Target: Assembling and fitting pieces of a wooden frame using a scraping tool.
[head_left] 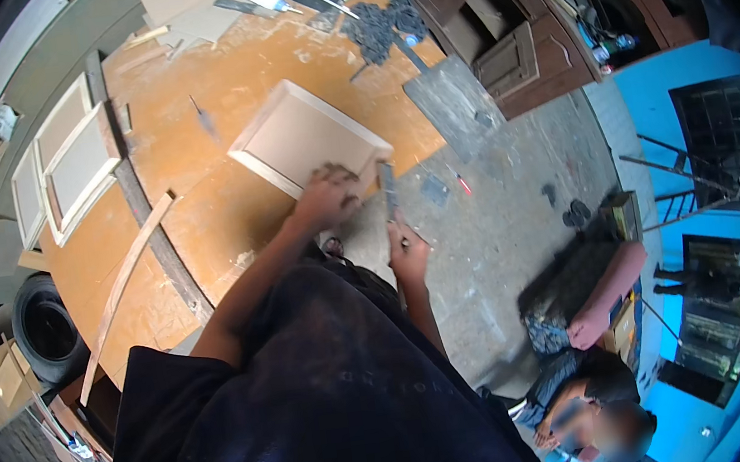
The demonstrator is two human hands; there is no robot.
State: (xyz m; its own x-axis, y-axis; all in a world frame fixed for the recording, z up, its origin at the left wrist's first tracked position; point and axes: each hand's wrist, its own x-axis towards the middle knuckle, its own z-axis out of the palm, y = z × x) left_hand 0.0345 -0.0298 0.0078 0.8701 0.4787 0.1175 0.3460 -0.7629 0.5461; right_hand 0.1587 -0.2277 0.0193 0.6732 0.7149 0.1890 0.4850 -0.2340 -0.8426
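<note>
My left hand (327,197) presses down on the near corner of a pale framed wooden panel (304,133) that lies flat at the edge of an orange-brown workbench (202,195). My right hand (408,251) grips the handle of a flat metal tool (389,190), whose blade stands against the panel's corner edge just right of the left hand. My dark blue shirt hides the bench edge below the arms.
Two more framed panels (70,165) lie at the bench's left end beside a long wooden strip (125,282). A dark wooden cabinet (511,28) stands on the concrete floor at upper right. Another person (582,408) crouches at lower right. A tyre (48,327) sits left.
</note>
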